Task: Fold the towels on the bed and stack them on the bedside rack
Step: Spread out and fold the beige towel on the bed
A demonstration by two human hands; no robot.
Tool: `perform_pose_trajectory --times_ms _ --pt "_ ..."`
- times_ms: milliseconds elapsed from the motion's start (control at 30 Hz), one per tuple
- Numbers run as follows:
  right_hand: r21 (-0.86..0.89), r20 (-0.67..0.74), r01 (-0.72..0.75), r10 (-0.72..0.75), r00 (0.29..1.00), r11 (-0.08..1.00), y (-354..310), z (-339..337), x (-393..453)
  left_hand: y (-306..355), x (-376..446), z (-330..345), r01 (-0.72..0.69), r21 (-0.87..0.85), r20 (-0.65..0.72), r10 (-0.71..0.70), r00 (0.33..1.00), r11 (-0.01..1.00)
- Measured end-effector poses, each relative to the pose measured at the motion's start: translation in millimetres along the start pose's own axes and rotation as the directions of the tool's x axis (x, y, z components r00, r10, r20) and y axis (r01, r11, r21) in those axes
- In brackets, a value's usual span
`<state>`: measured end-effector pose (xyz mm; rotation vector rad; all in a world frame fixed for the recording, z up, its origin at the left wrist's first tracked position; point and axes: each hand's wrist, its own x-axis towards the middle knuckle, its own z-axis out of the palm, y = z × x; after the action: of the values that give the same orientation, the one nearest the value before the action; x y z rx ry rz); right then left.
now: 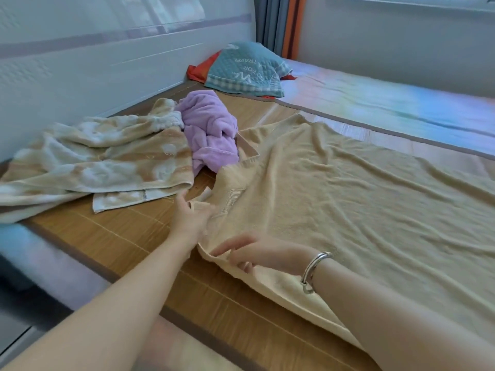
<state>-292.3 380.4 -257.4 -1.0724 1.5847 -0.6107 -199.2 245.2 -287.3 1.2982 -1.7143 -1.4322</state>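
A large pale yellow towel [348, 199] lies spread over the bed's right half. My left hand [191, 218] grips its near-left corner, which is bunched and lifted a little. My right hand [265, 254], a silver bangle on its wrist, rests on the towel's near edge with the fingers pinching the hem. A crumpled beige and white patterned towel [93, 159] lies at the left. A crumpled lilac towel [211, 132] sits between the two, against the headboard side. The bedside rack is not in view.
A bamboo mat [128, 236] covers the bed under the towels. A teal pillow [246, 68] over red cloth lies at the far end. The white headboard [80, 62] runs along the left, and a curtain [281, 22] hangs at the back.
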Motion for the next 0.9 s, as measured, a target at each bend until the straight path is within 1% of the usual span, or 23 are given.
perform_pose_trajectory --times_ms 33,67,133,200,233,300,400,467,533,567,600,667,733,767,800,833,900 --pt "0.032 -0.044 0.008 -0.007 0.999 0.999 0 3 2 -2 2 -7 -0.074 0.046 -0.058 0.077 0.995 0.996" --pt "0.055 -0.118 0.017 -0.010 0.993 0.998 1 6 4 -2 3 -15 -0.148 0.086 -0.128 0.158 0.979 0.985" --pt "0.054 -0.308 0.025 -0.007 0.951 0.998 4 6 8 -6 7 -35 -0.250 0.224 -0.241 0.302 0.922 0.942" --pt "-0.041 -0.489 -0.006 -0.015 0.872 0.999 10 4 11 -14 9 -57 -0.266 0.437 -0.247 0.398 0.883 0.859" --pt "-0.114 -0.552 -0.042 -0.028 0.833 0.993 14 2 13 -20 8 -67 -0.250 0.524 -0.221 0.414 0.883 0.814" --pt "-0.233 -0.612 -0.131 -0.040 0.790 0.964 24 -4 14 -35 5 -78 -0.181 0.641 -0.165 0.363 0.917 0.746" --pt "-0.369 -0.616 -0.269 -0.017 0.788 0.890 32 -4 10 -51 -1 -82 -0.075 0.730 -0.093 0.208 0.974 0.679" --pt "-0.417 -0.617 -0.320 -0.006 0.787 0.851 40 -3 5 -50 -3 -80 -0.032 0.768 -0.093 0.160 0.983 0.640" --pt "-0.434 -0.627 -0.360 0.010 0.779 0.826 50 -2 2 -44 -2 -79 0.003 0.806 -0.125 0.165 0.978 0.592" --pt "-0.434 -0.640 -0.380 0.017 0.768 0.817 55 -3 1 -41 -1 -78 -0.023 0.825 -0.114 0.205 0.972 0.564" --pt "-0.436 -0.656 -0.399 0.018 0.754 0.807 61 -4 0 -38 0 -77 -0.082 0.843 -0.067 0.256 0.964 0.531" --pt "-0.434 -0.696 -0.430 0.008 0.718 0.792 73 -9 -4 -35 3 -69 -0.241 0.857 0.085 0.338 0.937 0.454" --pt "-0.420 -0.734 -0.466 0.011 0.679 0.779 84 -15 -11 -33 3 -54 -0.353 0.850 0.229 0.330 0.916 0.390" --pt "-0.415 -0.744 -0.489 0.023 0.667 0.768 90 -18 -15 -35 3 -47 -0.374 0.839 0.276 0.283 0.919 0.395" --pt "-0.410 -0.749 -0.511 0.040 0.661 0.755 97 -21 -21 -37 3 -38 -0.369 0.829 0.308 0.207 0.929 0.420" --pt "-0.405 -0.746 -0.528 0.063 0.662 0.747 103 -23 -24 -39 4 -34 -0.340 0.828 0.321 0.120 0.939 0.446" --pt "-0.385 -0.730 -0.554 0.124 0.672 0.738 115 -23 -32 -45 5 -28 -0.270 0.849 0.317 -0.030 0.948 0.454"
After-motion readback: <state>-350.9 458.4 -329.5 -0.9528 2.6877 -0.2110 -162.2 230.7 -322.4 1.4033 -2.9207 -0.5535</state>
